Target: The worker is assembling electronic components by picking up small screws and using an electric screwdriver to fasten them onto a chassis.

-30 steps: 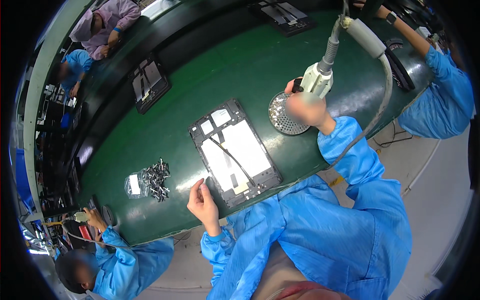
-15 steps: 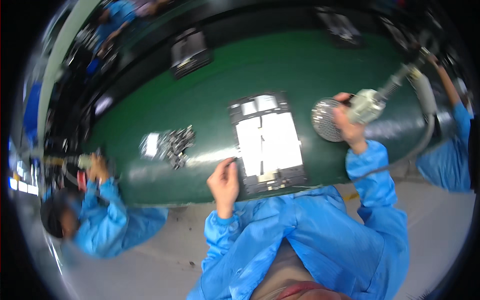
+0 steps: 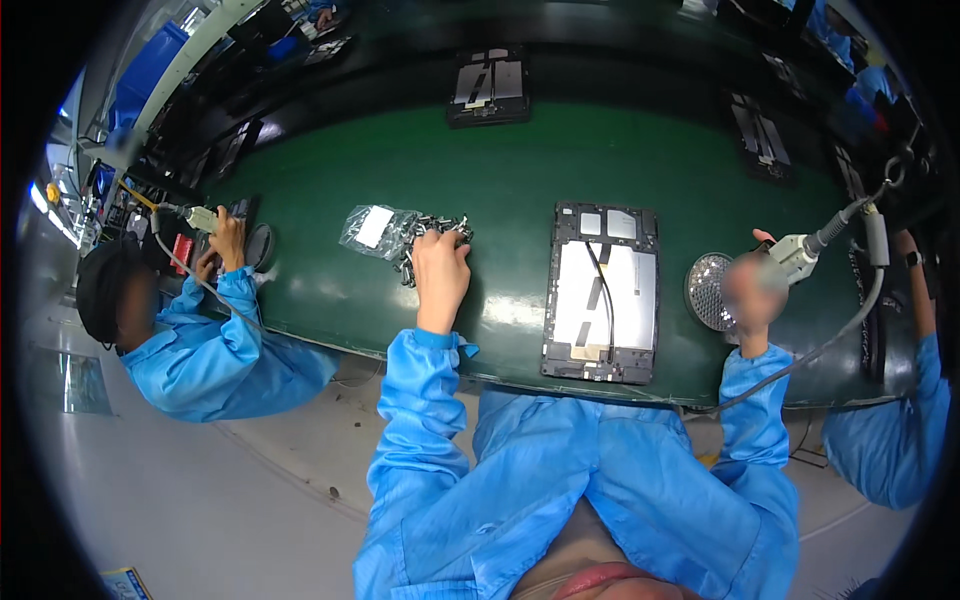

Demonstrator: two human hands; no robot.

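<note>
Lying on the green table (image 3: 330, 190), one open tablet (image 3: 602, 292) sits between both hands. The right hand (image 3: 752, 290) grips one electric screwdriver (image 3: 800, 252) beside one round dish (image 3: 708, 291). The left hand (image 3: 440, 272) fingers pinch into one screw pile (image 3: 432, 232).

A dark green work surface (image 3: 400, 170) runs left to right. An opened tablet chassis (image 3: 603, 292) lies flat near the near edge at centre, a clear bag with a spill of small metal screws (image 3: 400, 232) to its left and a round perforated disc (image 3: 711, 291) just to its right. Further dark device frames lie toward the far side, one at centre (image 3: 489, 88) and one at right (image 3: 757, 134).
</note>
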